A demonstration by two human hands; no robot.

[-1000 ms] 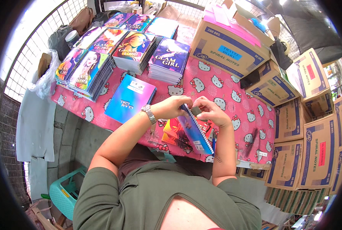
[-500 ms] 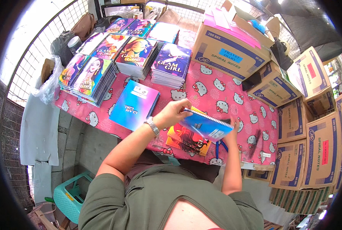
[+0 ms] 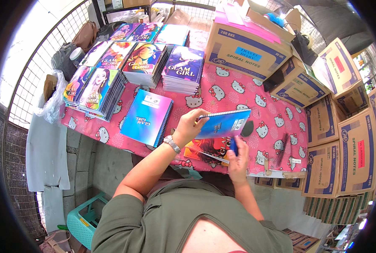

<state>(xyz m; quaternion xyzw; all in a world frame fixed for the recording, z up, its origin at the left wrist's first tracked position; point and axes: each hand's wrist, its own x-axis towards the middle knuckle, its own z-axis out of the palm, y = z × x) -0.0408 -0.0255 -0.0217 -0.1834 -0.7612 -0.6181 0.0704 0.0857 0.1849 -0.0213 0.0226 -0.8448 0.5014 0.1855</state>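
Observation:
My left hand (image 3: 191, 125) grips a blue spiral notebook (image 3: 221, 125) by its left end, holding it tilted above the table with the coil along its upper edge. My right hand (image 3: 238, 158) is closed on blue-handled pliers (image 3: 233, 146), just below the notebook's lower right corner; their jaws cannot be made out. Partly hidden beneath the raised notebook lie red and orange notebooks (image 3: 202, 151) at the table's near edge. To the left of my left hand rests a small stack of blue and purple notebooks (image 3: 146, 118), back covers up.
Several notebook stacks (image 3: 139, 63) fill the table's far left. Cardboard boxes (image 3: 247, 48) stand at the back and right. Dark loose coils (image 3: 283, 149) and a dark round object (image 3: 248, 128) lie on the pink patterned tablecloth (image 3: 221, 90). A green stool (image 3: 84, 219) is at lower left.
My right hand has left the notebook's right end and picked up the blue-handled pliers from the table. The notebook's right end has risen, so its coil edge is nearly level across the view.

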